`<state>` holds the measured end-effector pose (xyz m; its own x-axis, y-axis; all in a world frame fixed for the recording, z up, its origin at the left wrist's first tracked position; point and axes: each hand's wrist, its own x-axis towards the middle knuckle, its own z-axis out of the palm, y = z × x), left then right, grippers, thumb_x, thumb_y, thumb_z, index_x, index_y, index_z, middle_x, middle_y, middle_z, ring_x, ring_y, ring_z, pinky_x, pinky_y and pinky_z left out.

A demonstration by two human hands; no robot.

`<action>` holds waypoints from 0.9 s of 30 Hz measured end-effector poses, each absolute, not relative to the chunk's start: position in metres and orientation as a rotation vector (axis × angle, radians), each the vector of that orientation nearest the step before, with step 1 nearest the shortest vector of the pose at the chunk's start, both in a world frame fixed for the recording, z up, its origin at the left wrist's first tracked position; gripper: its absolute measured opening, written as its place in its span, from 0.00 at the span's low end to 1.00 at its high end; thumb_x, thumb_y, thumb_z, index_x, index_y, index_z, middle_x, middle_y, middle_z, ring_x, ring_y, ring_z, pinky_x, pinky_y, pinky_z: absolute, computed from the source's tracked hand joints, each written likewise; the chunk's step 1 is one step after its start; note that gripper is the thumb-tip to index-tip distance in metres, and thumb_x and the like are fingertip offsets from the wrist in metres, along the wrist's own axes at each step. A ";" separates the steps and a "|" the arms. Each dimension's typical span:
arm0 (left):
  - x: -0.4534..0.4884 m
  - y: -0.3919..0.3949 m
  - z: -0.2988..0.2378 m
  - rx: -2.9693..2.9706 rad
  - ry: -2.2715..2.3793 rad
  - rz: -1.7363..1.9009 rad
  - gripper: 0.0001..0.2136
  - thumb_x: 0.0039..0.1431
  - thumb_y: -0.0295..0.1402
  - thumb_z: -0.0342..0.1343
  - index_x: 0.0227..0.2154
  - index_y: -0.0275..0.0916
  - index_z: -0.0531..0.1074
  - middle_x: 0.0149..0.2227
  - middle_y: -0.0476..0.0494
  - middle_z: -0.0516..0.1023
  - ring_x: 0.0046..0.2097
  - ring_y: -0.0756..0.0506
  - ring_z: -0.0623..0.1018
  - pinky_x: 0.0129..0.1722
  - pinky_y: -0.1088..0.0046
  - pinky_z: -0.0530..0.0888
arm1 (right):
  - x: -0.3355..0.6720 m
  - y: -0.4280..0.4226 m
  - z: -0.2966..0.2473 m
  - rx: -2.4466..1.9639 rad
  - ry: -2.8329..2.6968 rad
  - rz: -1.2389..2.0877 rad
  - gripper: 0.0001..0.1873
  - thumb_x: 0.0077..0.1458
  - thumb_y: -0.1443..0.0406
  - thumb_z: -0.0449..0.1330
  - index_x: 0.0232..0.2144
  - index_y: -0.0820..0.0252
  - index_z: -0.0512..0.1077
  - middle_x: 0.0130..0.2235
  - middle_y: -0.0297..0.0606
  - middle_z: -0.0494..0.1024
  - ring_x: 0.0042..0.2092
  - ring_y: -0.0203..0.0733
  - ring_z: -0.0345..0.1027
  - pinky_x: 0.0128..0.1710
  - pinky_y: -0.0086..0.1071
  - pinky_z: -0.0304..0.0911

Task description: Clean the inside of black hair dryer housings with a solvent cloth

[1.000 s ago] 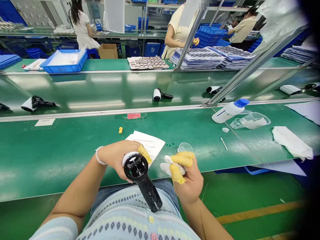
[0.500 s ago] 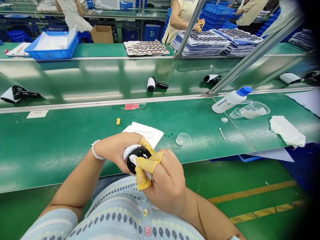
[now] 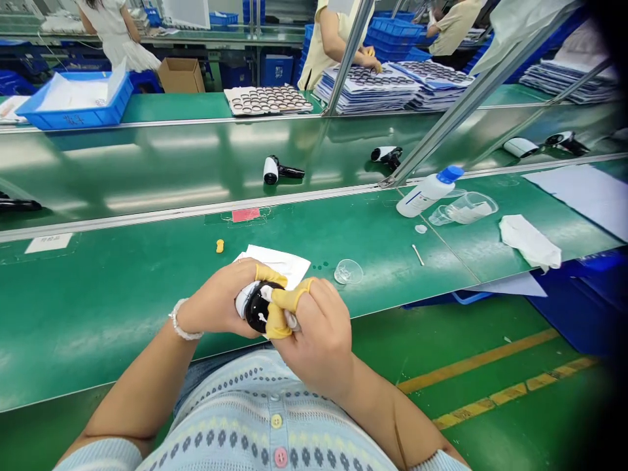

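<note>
My left hand [image 3: 218, 304] grips a hair dryer [image 3: 256, 309] by its white body, with a yellow finger cot on one finger. The dryer's round black end faces up toward me, and my hands hide its handle. My right hand [image 3: 314, 333] wears yellow finger cots [image 3: 279, 320] and pinches a white cloth [image 3: 292, 320] against that black end. Both hands are over the front of the green workbench [image 3: 122, 275], just above a white paper sheet [image 3: 279, 265].
A clear plastic dish [image 3: 348, 271] and a loose yellow finger cot [image 3: 220, 246] lie near my hands. To the right are a blue-capped bottle [image 3: 429, 193], a plastic cup [image 3: 466, 209], a swab [image 3: 418, 255] and a white rag [image 3: 530, 242]. Hair dryers [image 3: 277, 170] lie on a belt beyond.
The dryer has tilted so its handle no longer shows behind my hands. My right hand has moved left and up, bringing the cloth from beside the dryer onto its black end.
</note>
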<state>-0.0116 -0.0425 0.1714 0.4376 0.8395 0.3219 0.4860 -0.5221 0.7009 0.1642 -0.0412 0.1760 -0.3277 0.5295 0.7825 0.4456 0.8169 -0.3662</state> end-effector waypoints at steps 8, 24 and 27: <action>-0.006 -0.042 0.156 2.178 1.300 1.071 0.23 0.43 0.34 0.65 0.45 0.43 0.67 0.42 0.47 0.75 0.42 0.45 0.76 0.43 0.69 0.72 | 0.160 -0.029 0.167 -0.698 -2.005 0.136 0.06 0.52 0.72 0.52 0.25 0.59 0.64 0.23 0.32 0.61 0.27 0.38 0.51 0.27 0.33 0.48; -0.073 0.012 0.135 1.815 1.700 0.907 0.24 0.45 0.36 0.59 0.47 0.40 0.63 0.47 0.41 0.74 0.49 0.39 0.75 0.50 0.61 0.70 | 0.213 0.019 0.105 -0.750 -2.120 0.774 0.07 0.59 0.65 0.51 0.32 0.56 0.69 0.27 0.33 0.71 0.29 0.36 0.66 0.28 0.28 0.61; -0.139 0.060 0.142 1.666 1.986 0.870 0.23 0.49 0.45 0.55 0.46 0.39 0.62 0.45 0.41 0.75 0.48 0.38 0.74 0.50 0.59 0.70 | 0.231 0.009 0.057 -0.996 -1.950 0.817 0.07 0.58 0.60 0.54 0.32 0.46 0.72 0.29 0.33 0.75 0.29 0.42 0.71 0.26 0.33 0.68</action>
<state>-0.1386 0.0595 0.1415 -0.2059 0.9749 0.0846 0.7229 0.0933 0.6847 0.2306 0.0093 0.0574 -0.3860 0.8541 0.3486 0.3507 0.4853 -0.8009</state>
